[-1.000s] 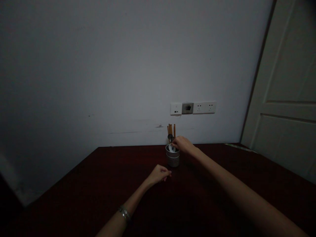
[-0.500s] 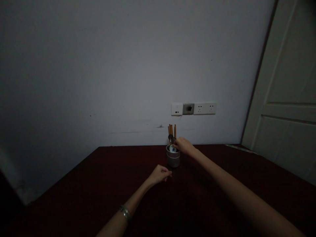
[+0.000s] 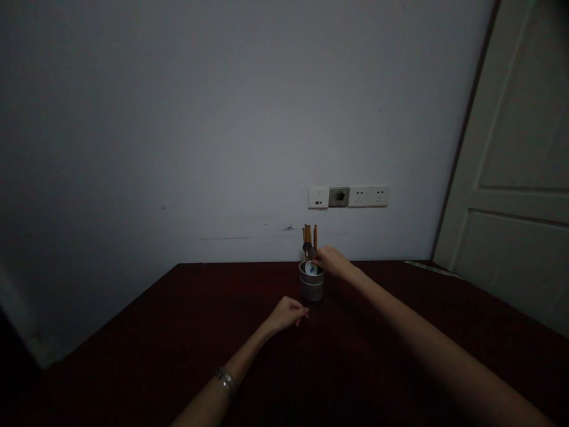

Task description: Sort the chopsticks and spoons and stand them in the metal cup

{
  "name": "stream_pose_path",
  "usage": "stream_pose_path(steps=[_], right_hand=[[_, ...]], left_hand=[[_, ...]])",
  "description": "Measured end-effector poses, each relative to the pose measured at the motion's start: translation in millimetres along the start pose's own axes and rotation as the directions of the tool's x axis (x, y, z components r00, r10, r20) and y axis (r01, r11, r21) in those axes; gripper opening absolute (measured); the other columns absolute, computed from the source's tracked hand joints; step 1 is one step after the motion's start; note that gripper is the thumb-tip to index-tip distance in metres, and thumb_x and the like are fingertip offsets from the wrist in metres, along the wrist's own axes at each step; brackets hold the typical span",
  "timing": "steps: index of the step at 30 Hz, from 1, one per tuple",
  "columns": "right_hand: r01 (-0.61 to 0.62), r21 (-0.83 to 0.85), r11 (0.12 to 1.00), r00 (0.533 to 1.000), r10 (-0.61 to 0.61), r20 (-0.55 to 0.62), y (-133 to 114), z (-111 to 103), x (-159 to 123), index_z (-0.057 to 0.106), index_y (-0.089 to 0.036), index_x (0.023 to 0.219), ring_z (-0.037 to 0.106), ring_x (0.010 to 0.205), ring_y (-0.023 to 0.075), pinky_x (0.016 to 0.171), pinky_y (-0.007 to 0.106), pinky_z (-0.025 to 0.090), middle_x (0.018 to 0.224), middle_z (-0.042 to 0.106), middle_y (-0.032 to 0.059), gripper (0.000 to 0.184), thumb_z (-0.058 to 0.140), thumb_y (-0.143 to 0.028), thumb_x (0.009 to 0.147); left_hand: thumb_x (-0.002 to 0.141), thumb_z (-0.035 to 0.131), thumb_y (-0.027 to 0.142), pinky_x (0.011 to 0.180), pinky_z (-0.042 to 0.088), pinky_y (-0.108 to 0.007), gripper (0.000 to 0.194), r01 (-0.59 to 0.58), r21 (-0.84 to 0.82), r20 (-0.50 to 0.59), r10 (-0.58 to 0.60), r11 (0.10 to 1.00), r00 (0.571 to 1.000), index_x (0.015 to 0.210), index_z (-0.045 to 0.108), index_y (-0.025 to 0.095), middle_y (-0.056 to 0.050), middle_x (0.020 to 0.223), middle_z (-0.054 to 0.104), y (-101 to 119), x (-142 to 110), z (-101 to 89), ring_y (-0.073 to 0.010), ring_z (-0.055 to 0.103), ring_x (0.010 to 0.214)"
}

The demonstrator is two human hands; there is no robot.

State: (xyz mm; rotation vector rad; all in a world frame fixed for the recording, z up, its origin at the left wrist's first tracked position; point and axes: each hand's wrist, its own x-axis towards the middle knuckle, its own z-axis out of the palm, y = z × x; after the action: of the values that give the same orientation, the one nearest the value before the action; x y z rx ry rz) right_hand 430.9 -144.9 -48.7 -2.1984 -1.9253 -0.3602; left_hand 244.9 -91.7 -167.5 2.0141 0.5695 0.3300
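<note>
Cup [image 3: 312,290]: grey, banded, upright near the rear of the table. White spoon [image 3: 310,269]: blue mark on its bowl, standing at the cup's mouth. Chopsticks [image 3: 308,233]: brown, several, rising from the cup. Dark round-ended utensils [image 3: 306,247]: among the chopsticks.

Right hand [image 3: 331,260]: fingertips drawn together at the white spoon's right edge; in this dim light, whether they grip it cannot be told. Left hand [image 3: 285,314]: fingers loosely curled together, nothing visible in them, in front of the cup. Bracelet [image 3: 226,381]: silvery, left wrist.

Table [image 3: 191,314]: dark red; rear edge along the wall, left edge slanting toward the viewer, broad surface left of the cup. Pale strip [image 3: 432,268]: at the far right corner. Wall [image 3: 222,130]: pale, scuffed, close behind the cup, limiting reach rearward. Socket plates [image 3: 368,196]: white, above the table. Door [image 3: 511,148]: panelled, beyond the right edge.
</note>
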Motion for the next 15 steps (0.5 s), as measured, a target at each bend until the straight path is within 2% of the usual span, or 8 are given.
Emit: stream_pose_path(steps=[10,15], right_hand=[[0.027,0.104,0.994,0.992,-0.014,-0.125,11.5,-20.1,-9.6,0.070,-0.014,0.077,0.057,0.063,0.0136,0.057,0.021,0.033,0.072,0.068,0.0107,0.034,0.045,-0.035,0.084],[-0.012,0.170,0.985,0.979,0.046,-0.200,24.8,-21.1,-12.9,0.068,-0.009,0.064,0.046,0.051,0.0098,0.050,0.021,0.028,0.054,0.059,0.0056,0.047,0.042,-0.044,0.082]], left_hand=[[0.070,0.050,0.049,0.042,0.023,-0.020,0.045,-0.016,-0.004,-0.008,0.016,1.000,1.000,0.071,0.067,0.007,0.005,0.040,0.042,1.9,-1.3,0.7,-0.0057,0.032,0.039],[0.071,0.050,0.048,0.042,0.023,-0.020,0.044,-0.033,-0.015,-0.012,0.033,0.999,0.999,0.071,0.067,0.007,0.005,0.040,0.042,-1.3,-0.7,1.2,-0.0058,0.033,0.039]])
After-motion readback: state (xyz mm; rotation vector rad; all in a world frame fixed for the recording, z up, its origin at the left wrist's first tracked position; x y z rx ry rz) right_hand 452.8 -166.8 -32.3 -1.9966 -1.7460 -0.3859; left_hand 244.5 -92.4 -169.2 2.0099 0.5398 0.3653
